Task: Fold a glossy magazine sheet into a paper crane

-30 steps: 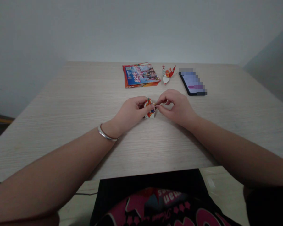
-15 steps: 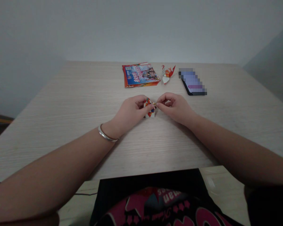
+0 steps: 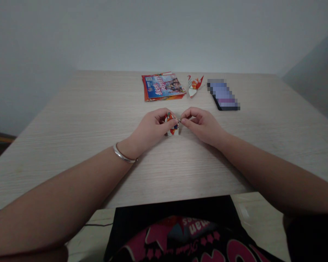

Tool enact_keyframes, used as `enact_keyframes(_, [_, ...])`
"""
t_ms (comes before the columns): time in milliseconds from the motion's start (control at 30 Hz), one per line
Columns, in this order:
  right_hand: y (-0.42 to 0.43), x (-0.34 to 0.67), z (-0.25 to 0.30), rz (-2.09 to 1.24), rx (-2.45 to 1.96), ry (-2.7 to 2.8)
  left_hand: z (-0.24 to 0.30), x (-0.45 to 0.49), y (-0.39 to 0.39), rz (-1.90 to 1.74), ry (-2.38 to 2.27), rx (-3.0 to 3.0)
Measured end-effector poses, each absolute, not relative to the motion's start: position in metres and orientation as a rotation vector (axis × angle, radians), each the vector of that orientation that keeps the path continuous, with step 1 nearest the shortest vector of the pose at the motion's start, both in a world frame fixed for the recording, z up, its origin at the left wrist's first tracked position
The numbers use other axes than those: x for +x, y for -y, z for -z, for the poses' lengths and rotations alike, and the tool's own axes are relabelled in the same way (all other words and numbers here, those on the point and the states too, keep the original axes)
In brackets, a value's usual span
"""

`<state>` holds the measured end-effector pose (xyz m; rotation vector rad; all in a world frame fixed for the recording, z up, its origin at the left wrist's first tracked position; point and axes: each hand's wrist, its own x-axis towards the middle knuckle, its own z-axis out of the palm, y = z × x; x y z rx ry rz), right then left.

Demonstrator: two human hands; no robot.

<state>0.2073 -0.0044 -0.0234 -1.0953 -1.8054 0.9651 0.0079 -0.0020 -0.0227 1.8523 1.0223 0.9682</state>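
Between my hands is a small piece of folded paper (image 3: 172, 130), printed in red, orange and white. My left hand (image 3: 154, 127) is closed on its left part, thumb across the front, and covers some of it. A silver bangle (image 3: 123, 154) circles my left wrist. My right hand (image 3: 200, 123) pinches a thin tip at the paper's right side between thumb and forefinger. The fingertips of the two hands are close together, just above the table. Exactly how the folds lie under the fingers is too small to tell.
A stack of printed leaflets (image 3: 164, 86) lies farther back on the pale wooden table (image 3: 71, 120). To its right stands a folded paper crane (image 3: 194, 87), then a dark phone (image 3: 223, 95) with a blurred screen. A wall (image 3: 164, 36) rises behind the table.
My left hand has shifted slightly left with the folded paper, which has turned a little. My right fingers stay pinched at its tip. The things behind have not moved.
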Motion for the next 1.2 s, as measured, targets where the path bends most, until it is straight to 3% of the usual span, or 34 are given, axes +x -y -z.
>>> enact_keyframes(333, [0.009, 0.200, 0.024, -0.981, -1.240, 1.922, 0.025, 0.008, -0.003, -1.037, -1.039, 1.756])
enact_keyframes(767, [0.001, 0.208, 0.022, -1.007, -1.331, 1.861, 0.033, 0.005, -0.007, -0.875, -1.053, 1.864])
enact_keyframes(1200, [0.004, 0.209, 0.024, -1.080, -1.213, 1.904, 0.027, 0.005, -0.004, -0.858, -1.129, 1.965])
